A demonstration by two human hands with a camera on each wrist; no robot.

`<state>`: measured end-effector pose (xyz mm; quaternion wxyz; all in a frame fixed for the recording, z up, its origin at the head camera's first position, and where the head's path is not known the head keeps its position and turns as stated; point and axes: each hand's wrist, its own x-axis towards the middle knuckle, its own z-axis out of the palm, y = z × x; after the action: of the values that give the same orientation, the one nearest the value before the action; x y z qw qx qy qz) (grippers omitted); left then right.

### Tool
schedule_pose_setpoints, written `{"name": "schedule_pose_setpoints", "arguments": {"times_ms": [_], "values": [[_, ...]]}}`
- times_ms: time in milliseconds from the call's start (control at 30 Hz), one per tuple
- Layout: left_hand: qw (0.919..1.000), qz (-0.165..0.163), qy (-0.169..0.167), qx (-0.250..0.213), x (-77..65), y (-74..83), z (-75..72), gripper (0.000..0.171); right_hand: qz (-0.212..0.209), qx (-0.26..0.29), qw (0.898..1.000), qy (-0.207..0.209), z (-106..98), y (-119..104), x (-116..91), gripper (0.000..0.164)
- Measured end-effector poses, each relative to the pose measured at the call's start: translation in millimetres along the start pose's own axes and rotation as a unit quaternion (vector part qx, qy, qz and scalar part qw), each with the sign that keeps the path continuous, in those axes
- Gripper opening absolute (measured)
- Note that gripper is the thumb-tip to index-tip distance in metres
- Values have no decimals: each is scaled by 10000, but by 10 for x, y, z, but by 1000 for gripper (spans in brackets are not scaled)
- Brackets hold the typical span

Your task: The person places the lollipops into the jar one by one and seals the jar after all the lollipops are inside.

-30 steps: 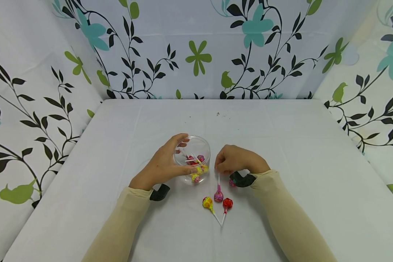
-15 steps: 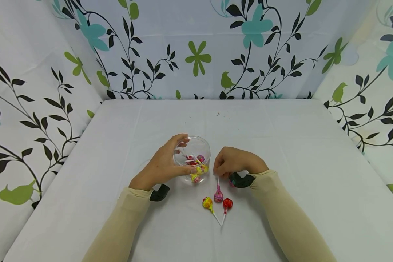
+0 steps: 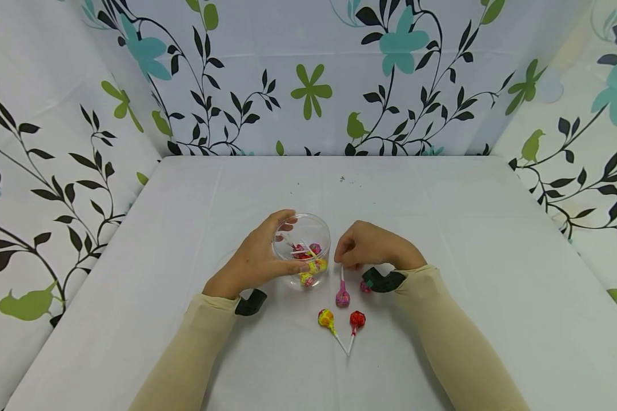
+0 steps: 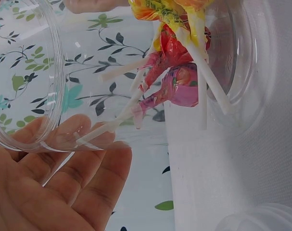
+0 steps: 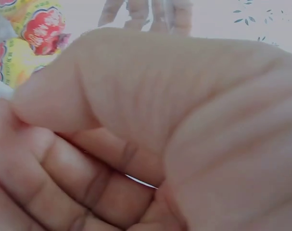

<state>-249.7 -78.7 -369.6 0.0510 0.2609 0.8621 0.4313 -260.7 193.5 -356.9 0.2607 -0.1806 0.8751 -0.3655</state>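
Note:
My left hand [image 3: 257, 257] grips a clear plastic jar [image 3: 311, 215] from its left side, thumb across the front. Inside are several wrapped lollipops [image 4: 179, 91], red, pink and yellow, their white sticks pointing various ways. Just right of the jar, my right hand [image 3: 372, 245] pinches the white stick of a pink lollipop [image 3: 343, 298] between thumb and forefinger, its head hanging toward me. Below it on the cloth lie a yellow lollipop [image 3: 326, 318] and a red lollipop [image 3: 357, 319], stick ends meeting in a V. Another pink lollipop [image 3: 365, 286] is partly hidden by the right wrist strap.
A white cloth covers the table [image 3: 226, 354]. To the left of the jar, a clear round lid-like piece [image 4: 261, 219] lies on it, faint from above. Leaf-patterned curtains [image 3: 308, 91] stand around the back and sides. Small dark specks [image 3: 342, 179] dot the far cloth.
The right hand first dips slightly, then shifts a little away from me, drawing the pink lollipop up with it. The left hand and jar stay in place.

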Motion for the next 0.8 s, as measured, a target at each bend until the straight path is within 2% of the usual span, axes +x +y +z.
{"name": "schedule_pose_setpoints", "arguments": {"times_ms": [233, 433, 600, 800], "values": [[10000, 11, 8, 18, -5, 7, 0, 103, -194, 190, 9968, 751, -71, -45, -65, 12], [10000, 61, 17, -5, -9, 16, -1, 104, -222, 52, 9869, 1596, -100, -64, -100, 12], [10000, 85, 27, -2, -12, 19, -2, 104, -313, 137, 9704, 2390, -141, -77, -135, 13], [10000, 93, 14, 31, -15, 15, -3, 103, -474, 454, 9412, 3315, -168, -70, -147, 12]]}}
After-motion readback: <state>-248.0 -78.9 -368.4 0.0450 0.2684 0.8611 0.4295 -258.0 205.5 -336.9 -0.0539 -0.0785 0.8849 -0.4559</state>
